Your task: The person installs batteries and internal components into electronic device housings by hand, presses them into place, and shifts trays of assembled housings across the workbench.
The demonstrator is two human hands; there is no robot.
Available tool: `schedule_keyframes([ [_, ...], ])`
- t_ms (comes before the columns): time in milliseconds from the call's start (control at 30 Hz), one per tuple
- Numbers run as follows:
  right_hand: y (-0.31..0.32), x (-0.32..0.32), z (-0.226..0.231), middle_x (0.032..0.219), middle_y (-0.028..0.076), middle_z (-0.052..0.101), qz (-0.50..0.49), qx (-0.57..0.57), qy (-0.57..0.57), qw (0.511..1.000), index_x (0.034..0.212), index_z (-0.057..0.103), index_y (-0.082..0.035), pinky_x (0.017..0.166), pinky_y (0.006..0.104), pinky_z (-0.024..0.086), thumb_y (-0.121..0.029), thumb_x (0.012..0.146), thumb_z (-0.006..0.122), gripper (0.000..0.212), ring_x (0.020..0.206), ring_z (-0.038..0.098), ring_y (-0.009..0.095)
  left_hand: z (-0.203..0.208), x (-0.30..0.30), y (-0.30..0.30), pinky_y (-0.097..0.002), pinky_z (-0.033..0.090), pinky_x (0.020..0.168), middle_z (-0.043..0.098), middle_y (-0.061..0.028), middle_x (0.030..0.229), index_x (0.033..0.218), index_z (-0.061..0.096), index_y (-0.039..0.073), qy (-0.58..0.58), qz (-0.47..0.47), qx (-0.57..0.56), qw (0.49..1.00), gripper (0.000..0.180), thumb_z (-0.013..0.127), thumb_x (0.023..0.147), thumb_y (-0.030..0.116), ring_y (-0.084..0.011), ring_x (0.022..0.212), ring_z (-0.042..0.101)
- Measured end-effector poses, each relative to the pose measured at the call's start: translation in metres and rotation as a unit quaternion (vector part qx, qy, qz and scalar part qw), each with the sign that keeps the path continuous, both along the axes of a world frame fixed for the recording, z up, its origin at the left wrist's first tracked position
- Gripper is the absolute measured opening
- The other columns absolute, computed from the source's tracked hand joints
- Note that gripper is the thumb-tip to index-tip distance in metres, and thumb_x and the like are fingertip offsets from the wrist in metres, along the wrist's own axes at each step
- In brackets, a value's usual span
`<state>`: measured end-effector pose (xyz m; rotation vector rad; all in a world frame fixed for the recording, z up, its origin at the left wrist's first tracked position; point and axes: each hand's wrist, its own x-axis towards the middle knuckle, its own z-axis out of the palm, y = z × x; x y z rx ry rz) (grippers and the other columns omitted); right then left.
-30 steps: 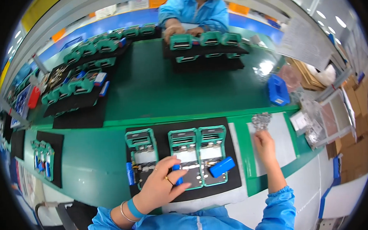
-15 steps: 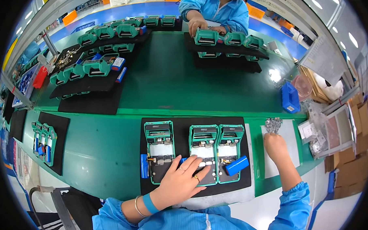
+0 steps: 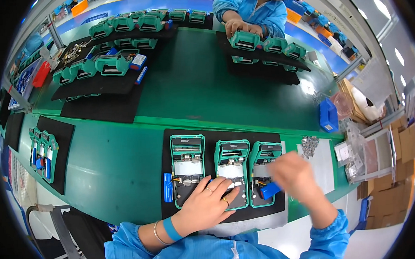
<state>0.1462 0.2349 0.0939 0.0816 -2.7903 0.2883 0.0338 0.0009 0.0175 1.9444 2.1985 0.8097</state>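
The right hand (image 3: 292,174) has moved off the metal parts (image 3: 310,146), its blurred grip unreadable; the left hand (image 3: 206,203), fingers apart, probably steadies the middle green housing (image 3: 233,169).

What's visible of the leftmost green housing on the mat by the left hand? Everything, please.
The green housing is a long tray-like frame, apparently plastic, with its inside exposed. Its far end has a dark panel; below come small metallic-looking parts, a whitish rectangle and a dark near section. It lies on the black mat, long side pointing away from the wearer. Thin wires show at its left edge, beside a blue pack. The left hand hides its lower right; contact is unclear.
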Motion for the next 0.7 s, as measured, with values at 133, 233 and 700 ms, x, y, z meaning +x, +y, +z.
schedule_keyframes([
  [133,-0.035,-0.016,-0.041,0.078,0.002,0.052,0.065,0.084,-0.011,0.994,0.089,0.066,-0.007,0.054,0.0298,0.048,-0.013,0.063,0.067,0.027,0.071,0.057,0.019,0.001,0.001,0.003,-0.0489,0.039,0.102,0.054,-0.0085,0.119,0.122,0.064,0.011,-0.014,-0.004,0.009,1.000,0.057,0.077,0.073,0.037,-0.0258,0.118,0.049],
  [233,-0.041,-0.022,-0.055,0.076,0.001,0.049,0.067,0.143,0.002,0.987,0.088,0.064,-0.008,0.051,0.0278,0.046,-0.016,0.060,0.066,0.029,0.071,0.055,0.017,-0.003,0.003,0.004,-0.0483,0.038,0.102,0.054,-0.0081,0.118,0.122,0.064,0.011,-0.012,-0.003,0.017,1.000,0.058,0.077,0.072,0.037,-0.0249,0.117,0.049],
  [700,-0.051,-0.047,-0.046,0.071,0.000,0.045,0.035,0.252,-0.028,0.967,0.067,0.053,-0.013,0.051,0.0273,0.041,-0.020,0.061,0.063,0.014,0.071,0.052,0.016,-0.002,-0.004,0.001,-0.0476,0.037,0.103,0.054,-0.0073,0.117,0.122,0.063,0.011,-0.013,-0.004,0.014,1.000,0.058,0.078,0.072,0.037,-0.0246,0.118,0.048],
])
